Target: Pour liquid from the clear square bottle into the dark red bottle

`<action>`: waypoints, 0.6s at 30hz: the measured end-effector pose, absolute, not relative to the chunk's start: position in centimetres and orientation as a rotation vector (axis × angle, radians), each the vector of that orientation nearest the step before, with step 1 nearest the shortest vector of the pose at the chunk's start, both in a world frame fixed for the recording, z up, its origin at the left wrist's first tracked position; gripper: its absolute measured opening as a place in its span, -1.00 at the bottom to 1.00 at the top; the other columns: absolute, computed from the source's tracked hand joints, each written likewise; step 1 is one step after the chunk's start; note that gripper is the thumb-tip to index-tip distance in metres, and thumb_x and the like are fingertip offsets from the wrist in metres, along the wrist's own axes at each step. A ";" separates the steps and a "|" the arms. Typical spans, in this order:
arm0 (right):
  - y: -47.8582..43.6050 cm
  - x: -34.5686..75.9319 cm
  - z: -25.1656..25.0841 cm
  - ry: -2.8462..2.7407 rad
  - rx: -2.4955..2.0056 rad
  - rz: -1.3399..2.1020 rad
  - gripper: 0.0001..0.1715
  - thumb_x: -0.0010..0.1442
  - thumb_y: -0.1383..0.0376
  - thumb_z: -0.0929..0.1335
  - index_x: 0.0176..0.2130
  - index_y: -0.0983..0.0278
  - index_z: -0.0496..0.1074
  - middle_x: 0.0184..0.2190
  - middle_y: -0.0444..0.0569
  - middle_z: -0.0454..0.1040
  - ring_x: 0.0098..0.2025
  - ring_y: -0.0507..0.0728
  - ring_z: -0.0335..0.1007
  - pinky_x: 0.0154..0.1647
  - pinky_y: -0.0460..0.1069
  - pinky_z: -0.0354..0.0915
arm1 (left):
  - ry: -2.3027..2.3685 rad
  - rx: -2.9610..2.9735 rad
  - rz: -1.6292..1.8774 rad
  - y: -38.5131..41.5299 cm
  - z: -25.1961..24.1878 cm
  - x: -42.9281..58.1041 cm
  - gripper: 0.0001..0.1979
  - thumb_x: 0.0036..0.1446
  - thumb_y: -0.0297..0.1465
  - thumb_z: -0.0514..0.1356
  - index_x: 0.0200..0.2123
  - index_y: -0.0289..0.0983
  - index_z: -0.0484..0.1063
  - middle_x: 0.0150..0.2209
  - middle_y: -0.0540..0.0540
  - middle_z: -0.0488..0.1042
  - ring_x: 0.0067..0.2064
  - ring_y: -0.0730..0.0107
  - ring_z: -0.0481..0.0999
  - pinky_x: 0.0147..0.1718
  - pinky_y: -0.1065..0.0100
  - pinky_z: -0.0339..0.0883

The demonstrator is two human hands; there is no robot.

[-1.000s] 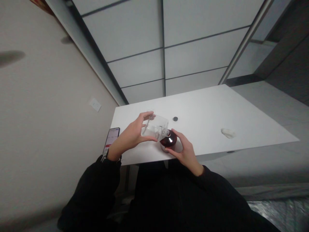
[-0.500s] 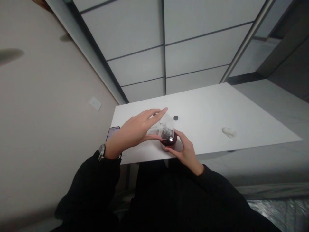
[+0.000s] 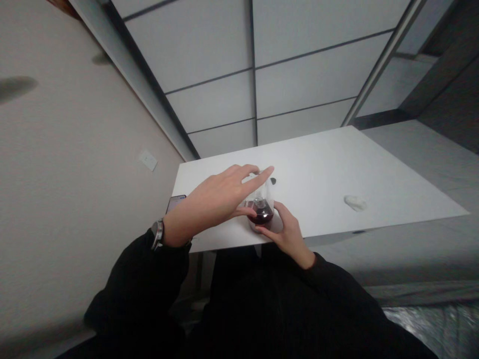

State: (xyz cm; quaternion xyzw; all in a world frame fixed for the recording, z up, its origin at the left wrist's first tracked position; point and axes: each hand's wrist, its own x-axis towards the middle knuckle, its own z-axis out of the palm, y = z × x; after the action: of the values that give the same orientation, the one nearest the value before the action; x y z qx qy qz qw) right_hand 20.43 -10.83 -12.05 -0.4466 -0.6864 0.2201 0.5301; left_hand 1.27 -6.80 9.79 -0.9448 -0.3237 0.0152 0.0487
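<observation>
A small glass with dark red liquid stands near the front edge of the white table. My right hand is wrapped round its right side. My left hand holds a clear plastic bottle upended, its mouth over the glass; thumb under it, fingers stretched along its top. The bottle looks nearly empty.
A small black cap lies on the table just behind the bottle. A phone with a lit screen sits at the table's left edge. A crumpled white tissue lies to the right. A wall runs close on the left.
My left hand has tipped the bottle from slanted to almost upright over the glass, and its fingers have stretched out. My right hand has stayed on the glass.
</observation>
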 end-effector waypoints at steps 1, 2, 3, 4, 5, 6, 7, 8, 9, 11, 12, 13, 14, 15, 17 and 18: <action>-10.8 20.4 -12.0 -1.638 -1.067 0.528 -0.21 0.19 0.03 0.56 0.28 0.18 0.34 0.15 0.14 0.55 0.17 0.36 0.54 0.22 0.28 0.47 | -0.987 -2.873 0.069 -6.8 9.9 1.5 -0.28 0.44 -0.16 0.16 0.51 -0.16 -0.06 0.34 -0.30 0.33 0.31 0.04 0.37 0.08 0.22 0.39; -10.8 20.4 -12.0 -1.636 -1.067 0.529 -0.22 0.19 0.03 0.56 0.27 0.18 0.34 0.14 0.14 0.55 0.17 0.36 0.54 0.22 0.28 0.47 | -0.989 -2.868 0.090 -6.9 10.0 1.7 -0.28 0.44 -0.17 0.16 0.51 -0.16 -0.06 0.34 -0.29 0.33 0.30 0.05 0.37 0.09 0.22 0.38; -10.8 20.4 -12.0 -1.634 -1.068 0.528 -0.23 0.20 0.03 0.56 0.26 0.18 0.35 0.14 0.13 0.56 0.16 0.36 0.54 0.21 0.28 0.47 | -0.991 -2.864 0.107 -6.9 10.2 1.8 -0.29 0.45 -0.18 0.16 0.51 -0.15 -0.07 0.35 -0.29 0.32 0.31 0.05 0.37 0.09 0.23 0.38; -10.8 20.4 -12.0 -1.632 -1.067 0.524 -0.24 0.20 0.03 0.56 0.25 0.19 0.35 0.13 0.13 0.56 0.16 0.36 0.55 0.21 0.28 0.47 | -0.994 -2.862 0.123 -7.0 10.3 2.0 -0.30 0.45 -0.20 0.15 0.51 -0.15 -0.07 0.35 -0.29 0.32 0.31 0.05 0.36 0.09 0.23 0.37; -10.8 20.4 -12.0 -1.630 -1.066 0.520 -0.25 0.19 0.03 0.56 0.25 0.19 0.36 0.13 0.13 0.56 0.15 0.36 0.55 0.20 0.27 0.48 | -0.994 -2.863 0.137 -7.0 10.4 2.2 -0.30 0.45 -0.22 0.16 0.51 -0.15 -0.07 0.35 -0.29 0.31 0.31 0.05 0.36 0.09 0.23 0.37; -10.8 20.4 -12.0 -1.629 -1.064 0.516 -0.25 0.19 0.03 0.56 0.25 0.19 0.36 0.13 0.13 0.56 0.15 0.36 0.55 0.20 0.27 0.48 | -0.996 -2.864 0.151 -7.0 10.6 2.4 -0.30 0.45 -0.23 0.16 0.51 -0.15 -0.06 0.36 -0.28 0.31 0.31 0.05 0.36 0.09 0.23 0.36; -10.8 20.4 -12.0 -1.630 -1.061 0.512 -0.24 0.19 0.02 0.56 0.25 0.19 0.36 0.13 0.14 0.56 0.15 0.36 0.55 0.20 0.27 0.48 | -0.996 -2.866 0.161 -7.1 10.7 2.5 -0.30 0.45 -0.24 0.16 0.51 -0.15 -0.06 0.36 -0.28 0.31 0.31 0.05 0.36 0.09 0.23 0.36; -10.8 20.3 -12.0 -1.631 -1.056 0.509 -0.24 0.20 0.02 0.55 0.25 0.19 0.35 0.13 0.14 0.56 0.15 0.36 0.55 0.19 0.27 0.48 | -0.996 -2.869 0.170 -7.1 10.8 2.7 -0.30 0.44 -0.25 0.16 0.51 -0.15 -0.06 0.36 -0.28 0.30 0.31 0.04 0.36 0.09 0.22 0.35; -10.8 20.3 -12.0 -1.632 -1.051 0.507 -0.23 0.20 0.02 0.55 0.26 0.19 0.34 0.13 0.15 0.56 0.15 0.36 0.55 0.19 0.27 0.48 | -0.994 -2.871 0.179 -7.1 10.9 2.8 -0.30 0.44 -0.25 0.16 0.51 -0.15 -0.05 0.36 -0.28 0.31 0.30 0.04 0.36 0.09 0.22 0.35; -10.8 20.3 -12.0 -1.631 -1.040 0.501 -0.23 0.21 0.02 0.54 0.27 0.19 0.34 0.13 0.15 0.56 0.16 0.36 0.55 0.18 0.27 0.48 | -0.991 -2.873 0.202 -7.1 11.1 3.1 -0.30 0.44 -0.25 0.17 0.51 -0.15 -0.05 0.36 -0.28 0.31 0.29 0.04 0.37 0.08 0.21 0.35; -10.8 20.3 -12.0 -1.630 -1.037 0.498 -0.24 0.21 0.02 0.54 0.27 0.19 0.34 0.13 0.14 0.56 0.15 0.36 0.55 0.18 0.27 0.49 | -0.991 -2.871 0.216 -7.1 11.1 3.2 -0.29 0.44 -0.24 0.18 0.51 -0.15 -0.05 0.36 -0.28 0.31 0.29 0.03 0.37 0.08 0.21 0.35; -10.7 20.4 -12.0 -1.628 -1.034 0.496 -0.24 0.21 0.02 0.54 0.27 0.18 0.34 0.13 0.14 0.56 0.16 0.35 0.55 0.18 0.26 0.49 | -0.992 -2.867 0.232 -7.1 11.2 3.3 -0.28 0.43 -0.24 0.18 0.51 -0.16 -0.05 0.35 -0.28 0.31 0.29 0.02 0.37 0.08 0.20 0.35; -10.7 20.4 -12.0 -1.627 -1.034 0.494 -0.23 0.21 0.02 0.55 0.27 0.18 0.34 0.13 0.14 0.56 0.16 0.35 0.55 0.18 0.26 0.49 | -0.993 -2.864 0.245 -7.0 11.2 3.3 -0.28 0.43 -0.24 0.19 0.51 -0.17 -0.05 0.35 -0.28 0.31 0.28 0.01 0.37 0.08 0.20 0.35; -10.7 20.4 -12.0 -1.627 -1.037 0.497 -0.23 0.20 0.02 0.55 0.27 0.18 0.34 0.13 0.14 0.56 0.16 0.35 0.55 0.18 0.26 0.49 | -0.991 -2.863 0.249 -7.0 11.2 3.4 -0.27 0.42 -0.23 0.19 0.51 -0.17 -0.05 0.35 -0.29 0.31 0.28 0.00 0.38 0.08 0.19 0.35; -10.8 20.4 -12.0 -1.631 -1.047 0.511 -0.23 0.20 0.02 0.55 0.26 0.19 0.34 0.13 0.13 0.56 0.15 0.35 0.55 0.18 0.27 0.49 | -0.979 -2.866 0.238 -7.0 11.2 3.5 -0.28 0.43 -0.23 0.19 0.51 -0.17 -0.05 0.36 -0.29 0.31 0.27 0.00 0.38 0.09 0.18 0.34; -10.8 20.4 -11.9 -1.632 -1.052 0.520 -0.23 0.20 0.03 0.55 0.26 0.19 0.34 0.12 0.13 0.56 0.15 0.35 0.55 0.18 0.27 0.49 | -0.971 -2.868 0.230 -7.0 11.2 3.5 -0.29 0.43 -0.24 0.18 0.51 -0.17 -0.05 0.36 -0.29 0.31 0.27 0.00 0.38 0.09 0.18 0.34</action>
State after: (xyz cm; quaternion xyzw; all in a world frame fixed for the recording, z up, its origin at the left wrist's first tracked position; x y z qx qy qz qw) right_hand 20.39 -10.78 -11.94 -0.4417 -0.6855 0.2183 0.5360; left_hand 3.52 -7.00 11.18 -0.9432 -0.3192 0.0755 0.0523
